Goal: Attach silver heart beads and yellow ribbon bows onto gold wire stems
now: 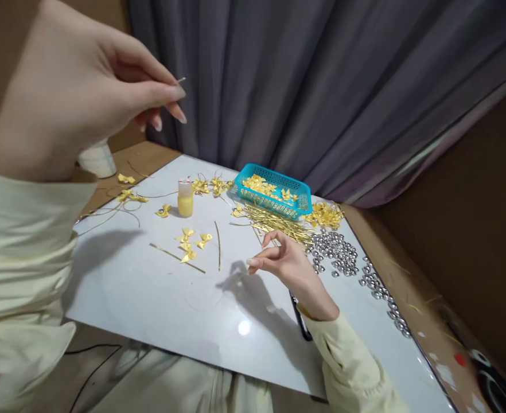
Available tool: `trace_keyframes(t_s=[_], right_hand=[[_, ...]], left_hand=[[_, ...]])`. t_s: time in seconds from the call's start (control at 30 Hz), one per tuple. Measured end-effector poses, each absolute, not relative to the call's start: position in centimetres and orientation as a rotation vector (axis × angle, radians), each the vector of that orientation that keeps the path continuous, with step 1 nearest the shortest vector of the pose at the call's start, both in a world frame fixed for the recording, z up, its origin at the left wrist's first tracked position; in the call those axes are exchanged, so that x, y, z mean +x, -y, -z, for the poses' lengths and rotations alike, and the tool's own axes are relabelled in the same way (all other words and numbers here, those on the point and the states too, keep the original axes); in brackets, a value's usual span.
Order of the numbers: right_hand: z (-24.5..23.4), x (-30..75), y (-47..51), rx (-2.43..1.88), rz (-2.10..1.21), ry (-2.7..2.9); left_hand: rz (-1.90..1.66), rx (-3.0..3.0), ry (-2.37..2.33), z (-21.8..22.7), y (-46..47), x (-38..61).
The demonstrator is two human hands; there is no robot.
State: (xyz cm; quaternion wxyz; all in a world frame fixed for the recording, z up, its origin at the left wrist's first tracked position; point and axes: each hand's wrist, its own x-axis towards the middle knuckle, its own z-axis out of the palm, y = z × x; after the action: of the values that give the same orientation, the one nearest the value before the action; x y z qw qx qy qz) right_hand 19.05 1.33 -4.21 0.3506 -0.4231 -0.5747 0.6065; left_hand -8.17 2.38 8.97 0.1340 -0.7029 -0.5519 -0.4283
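My left hand (76, 86) is raised close to the camera at the upper left, fingers pinched on the end of a thin gold wire (181, 80). Down over the white board (158, 298), my right hand (285, 264) hovers with thumb and forefinger pinched together; what they hold is too small to make out. Small yellow ribbon bows (191, 242) and two loose gold wires (217, 245) lie on the board left of my right hand. Just beyond that hand lie a pile of gold wires (279, 221) and a heap of silver beads (334, 252).
A turquoise basket (274, 190) with yellow bows stands at the board's far edge, more bows (326, 215) beside it. A small yellow bottle (185, 198) stands upright at the back. A white roll (98, 160) sits at the far left. A grey curtain hangs behind.
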Motion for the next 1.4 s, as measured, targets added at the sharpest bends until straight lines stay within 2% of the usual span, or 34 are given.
trace_keyframes(t_s=[0.07,0.13,0.2,0.3,0.4,0.53,0.73,0.93,1.0,1.13,1.4], right_hand=[[4.7,18.8,-1.4,-1.049,-1.592,1.478],[5.1,18.8,-1.3,-1.048,-1.599,1.476],[5.4,18.8,-1.0,-1.041,-1.611,1.462],[6.0,19.0,-0.7,-0.985,-1.646,1.396],[6.4,19.2,-0.6,-0.953,-1.664,1.356],[6.6,19.0,-0.1,-0.964,-1.563,1.399],[6.9,18.6,0.8,-1.072,-1.025,1.647],[7.1,18.4,1.0,-1.089,-0.892,1.695],[7.2,18.5,1.1,-1.109,-0.861,1.714],[6.9,18.7,1.2,-1.098,-0.908,1.710],[6.0,18.5,1.1,-1.070,-1.309,1.469]], left_hand=[[1.266,-2.411,1.743,-9.3,-4.0,-7.1],[1.045,-2.956,1.784,-7.7,-5.7,-5.4],[0.893,-3.363,1.748,-4.5,-6.7,-3.4],[0.845,-3.603,1.806,0.9,-6.1,-0.8],[0.950,-3.573,2.159,4.0,-3.9,0.4],[1.035,-3.566,2.278,4.2,-2.2,0.2],[1.070,-3.483,2.213,3.7,-2.1,-0.2],[1.054,-3.323,1.804,4.4,-1.7,-0.2],[1.021,-3.353,1.796,4.5,-1.7,-0.2],[0.912,-3.460,1.977,4.3,-1.9,0.0],[0.919,-3.536,2.095,4.1,-1.8,0.3]])
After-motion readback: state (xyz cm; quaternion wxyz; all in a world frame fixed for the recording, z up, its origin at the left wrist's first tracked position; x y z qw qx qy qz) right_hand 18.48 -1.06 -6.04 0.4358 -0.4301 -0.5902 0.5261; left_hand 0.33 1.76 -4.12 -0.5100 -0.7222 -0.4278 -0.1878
